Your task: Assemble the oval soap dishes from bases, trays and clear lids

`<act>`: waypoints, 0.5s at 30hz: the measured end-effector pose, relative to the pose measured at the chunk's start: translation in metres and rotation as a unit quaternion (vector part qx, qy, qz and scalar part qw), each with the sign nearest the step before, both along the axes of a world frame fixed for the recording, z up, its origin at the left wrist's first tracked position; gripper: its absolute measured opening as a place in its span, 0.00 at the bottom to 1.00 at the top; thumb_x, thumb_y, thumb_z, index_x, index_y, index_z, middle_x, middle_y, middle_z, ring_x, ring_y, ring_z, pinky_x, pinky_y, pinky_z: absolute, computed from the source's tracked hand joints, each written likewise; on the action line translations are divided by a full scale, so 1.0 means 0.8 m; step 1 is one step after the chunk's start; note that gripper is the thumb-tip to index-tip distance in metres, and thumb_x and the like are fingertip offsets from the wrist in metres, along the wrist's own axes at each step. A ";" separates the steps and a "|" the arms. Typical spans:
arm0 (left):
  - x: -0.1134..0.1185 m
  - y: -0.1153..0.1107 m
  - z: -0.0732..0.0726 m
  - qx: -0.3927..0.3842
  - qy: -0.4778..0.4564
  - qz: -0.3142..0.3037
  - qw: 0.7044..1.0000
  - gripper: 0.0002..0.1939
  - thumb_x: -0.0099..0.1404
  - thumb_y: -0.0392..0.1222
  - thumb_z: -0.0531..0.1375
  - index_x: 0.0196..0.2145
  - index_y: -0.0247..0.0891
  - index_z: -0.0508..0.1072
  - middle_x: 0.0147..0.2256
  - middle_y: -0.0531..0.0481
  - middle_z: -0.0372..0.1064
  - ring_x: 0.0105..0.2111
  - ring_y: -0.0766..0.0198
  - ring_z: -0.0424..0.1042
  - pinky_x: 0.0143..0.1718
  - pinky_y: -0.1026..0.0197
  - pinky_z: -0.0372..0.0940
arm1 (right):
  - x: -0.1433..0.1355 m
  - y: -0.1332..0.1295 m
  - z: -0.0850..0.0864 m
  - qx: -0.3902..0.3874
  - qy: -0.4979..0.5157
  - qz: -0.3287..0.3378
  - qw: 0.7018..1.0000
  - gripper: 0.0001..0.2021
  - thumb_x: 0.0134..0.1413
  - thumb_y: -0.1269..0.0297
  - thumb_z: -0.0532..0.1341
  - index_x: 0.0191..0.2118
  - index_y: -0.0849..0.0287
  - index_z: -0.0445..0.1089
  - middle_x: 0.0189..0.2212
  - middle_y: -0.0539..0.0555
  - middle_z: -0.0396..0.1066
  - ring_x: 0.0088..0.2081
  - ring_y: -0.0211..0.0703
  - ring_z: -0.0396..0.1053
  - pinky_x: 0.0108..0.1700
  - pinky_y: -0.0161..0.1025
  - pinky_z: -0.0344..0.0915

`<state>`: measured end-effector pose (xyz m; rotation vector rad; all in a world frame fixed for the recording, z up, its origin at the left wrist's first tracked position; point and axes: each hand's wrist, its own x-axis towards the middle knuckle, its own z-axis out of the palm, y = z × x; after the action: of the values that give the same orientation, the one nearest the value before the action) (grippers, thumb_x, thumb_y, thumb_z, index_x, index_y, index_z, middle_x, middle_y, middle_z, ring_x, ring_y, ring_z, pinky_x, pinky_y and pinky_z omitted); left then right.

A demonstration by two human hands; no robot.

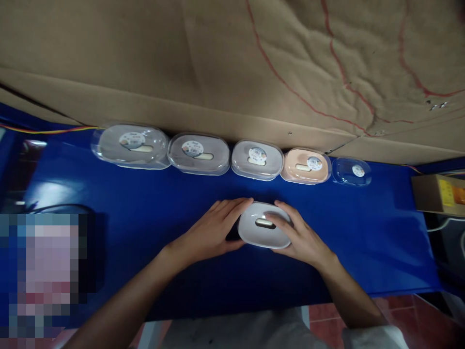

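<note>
A light grey oval box (254, 232) with a slot in its top and a pale piece in the slot is between my hands, above the blue table. My left hand (218, 225) grips its left end, thumb and fingers round the side. My right hand (300, 232) holds the right end, with one finger laid over the top near the slot. The underside of the box is hidden.
Along the back of the blue table (145, 203) stand three grey boxes (198, 165) and a peach box (296, 172) under clear labelled covers. A clear cover (345, 174) lies at their right. Brown paper (145, 58) rises behind. A cardboard box (428, 194) is far right.
</note>
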<state>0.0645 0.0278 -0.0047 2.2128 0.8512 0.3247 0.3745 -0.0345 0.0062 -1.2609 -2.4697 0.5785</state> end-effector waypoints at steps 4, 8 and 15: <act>-0.001 0.001 -0.003 -0.003 -0.001 -0.003 1.000 0.52 0.68 0.43 0.72 0.79 0.43 0.48 0.72 0.33 0.62 0.70 0.37 0.66 0.69 0.33 0.62 | -0.001 0.000 -0.003 -0.003 0.001 -0.008 1.000 0.45 0.60 0.63 0.76 0.77 0.51 0.57 0.73 0.69 0.60 0.74 0.67 0.62 0.70 0.62 0.71; -0.001 0.001 -0.004 -0.016 -0.020 0.005 1.000 0.51 0.67 0.43 0.72 0.79 0.44 0.51 0.72 0.34 0.63 0.70 0.38 0.66 0.70 0.34 0.63 | -0.004 0.001 -0.005 -0.007 0.015 -0.018 1.000 0.44 0.61 0.57 0.76 0.77 0.50 0.59 0.73 0.68 0.60 0.74 0.67 0.62 0.70 0.62 0.71; -0.002 0.000 0.001 -0.044 -0.031 0.016 0.998 0.50 0.66 0.41 0.73 0.77 0.49 0.52 0.71 0.36 0.63 0.70 0.38 0.66 0.69 0.34 0.67 | -0.006 -0.001 -0.006 -0.001 0.007 -0.007 1.000 0.43 0.63 0.63 0.74 0.79 0.47 0.56 0.75 0.66 0.58 0.76 0.66 0.60 0.71 0.62 0.70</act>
<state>0.0625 0.0276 -0.0036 2.0994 0.8519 0.3625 0.3694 -0.0356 0.0017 -1.2697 -2.4483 0.5852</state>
